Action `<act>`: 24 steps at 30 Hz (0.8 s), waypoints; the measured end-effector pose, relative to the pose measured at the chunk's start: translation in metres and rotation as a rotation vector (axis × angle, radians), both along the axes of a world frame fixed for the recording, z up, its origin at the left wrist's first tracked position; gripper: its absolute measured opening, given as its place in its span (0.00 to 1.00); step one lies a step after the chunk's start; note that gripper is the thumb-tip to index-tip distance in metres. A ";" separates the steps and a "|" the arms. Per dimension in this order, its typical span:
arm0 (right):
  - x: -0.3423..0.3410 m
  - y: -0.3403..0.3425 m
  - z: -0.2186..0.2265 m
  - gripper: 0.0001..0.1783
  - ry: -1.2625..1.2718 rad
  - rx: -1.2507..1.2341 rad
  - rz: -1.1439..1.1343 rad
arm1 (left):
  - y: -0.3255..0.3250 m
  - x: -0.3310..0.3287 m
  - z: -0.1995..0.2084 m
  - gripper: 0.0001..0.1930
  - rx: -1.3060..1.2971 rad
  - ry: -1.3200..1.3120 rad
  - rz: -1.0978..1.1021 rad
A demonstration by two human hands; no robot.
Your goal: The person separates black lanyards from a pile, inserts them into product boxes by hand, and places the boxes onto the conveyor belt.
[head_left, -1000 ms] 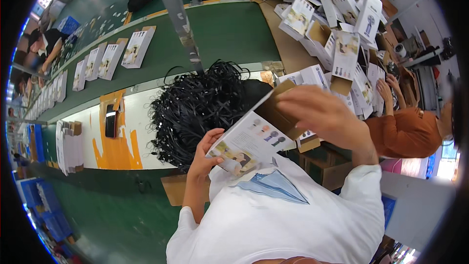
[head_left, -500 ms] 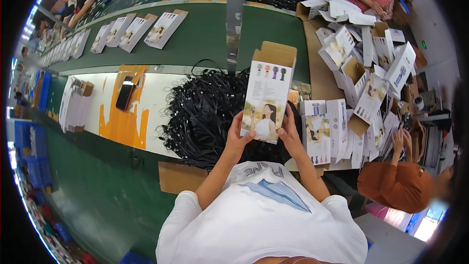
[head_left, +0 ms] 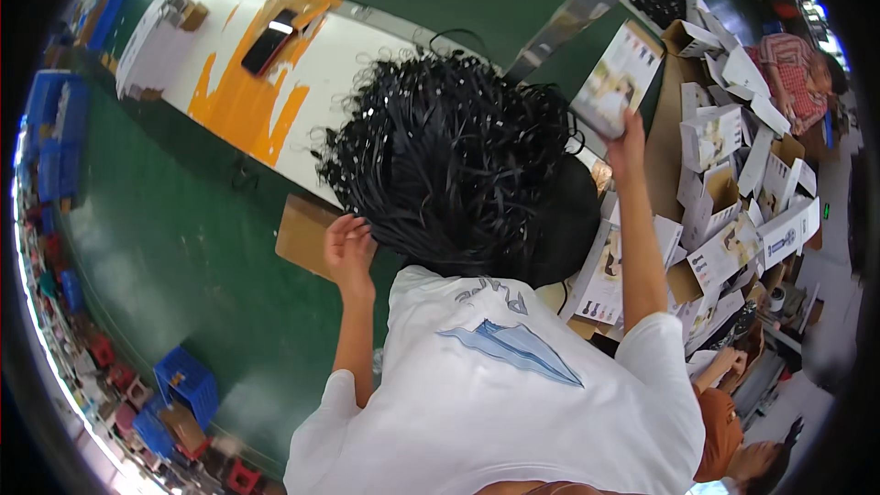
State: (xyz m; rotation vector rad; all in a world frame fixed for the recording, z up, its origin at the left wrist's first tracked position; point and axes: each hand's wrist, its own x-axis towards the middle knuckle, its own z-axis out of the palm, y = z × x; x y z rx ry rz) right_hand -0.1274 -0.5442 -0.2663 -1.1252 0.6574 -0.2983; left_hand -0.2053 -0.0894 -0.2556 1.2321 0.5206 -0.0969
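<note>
A white printed carton (head_left: 612, 81) with a picture on its face is held up at the right by my right hand (head_left: 628, 148), which grips its lower end. It is tilted, its top leaning away to the right. A big heap of black straps (head_left: 449, 156) with small shiny fittings lies before me. At the heap's near left edge is my left hand (head_left: 348, 246), its fingers loosely bent and slightly apart. I see nothing held in it; whether the fingertips touch the straps is unclear. Beneath that hand a brown cardboard flap (head_left: 307, 236) sticks out.
Many white cartons (head_left: 724, 247) lie piled at the right, with two people beside them. A grey metal post (head_left: 587, 14) rises behind the heap. Left on the white table are a phone (head_left: 269, 42) on orange tape and stacked cartons (head_left: 151, 46). Blue crates (head_left: 188, 380) stand on the floor.
The carton was upright between both hands; now my right hand alone has it, farther right. My left hand has let go and moved left and down to the straps. The view has turned.
</note>
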 end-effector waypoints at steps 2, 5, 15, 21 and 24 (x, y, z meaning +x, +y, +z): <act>0.033 -0.026 -0.014 0.27 -0.055 -0.007 0.061 | 0.038 -0.031 -0.030 0.11 0.126 0.061 0.254; 0.063 -0.044 -0.013 0.33 0.211 -0.185 0.015 | 0.074 -0.076 -0.088 0.09 0.201 0.160 0.356; 0.105 0.092 0.097 0.36 -0.446 -0.606 0.365 | 0.079 -0.203 -0.264 0.15 -0.007 0.901 0.441; 0.160 0.026 0.074 0.20 -0.459 -0.510 0.318 | 0.065 -0.189 -0.356 0.12 -0.268 0.832 0.653; 0.174 0.009 0.062 0.16 -0.624 -0.446 0.346 | 0.063 -0.163 -0.380 0.13 -0.405 0.725 0.829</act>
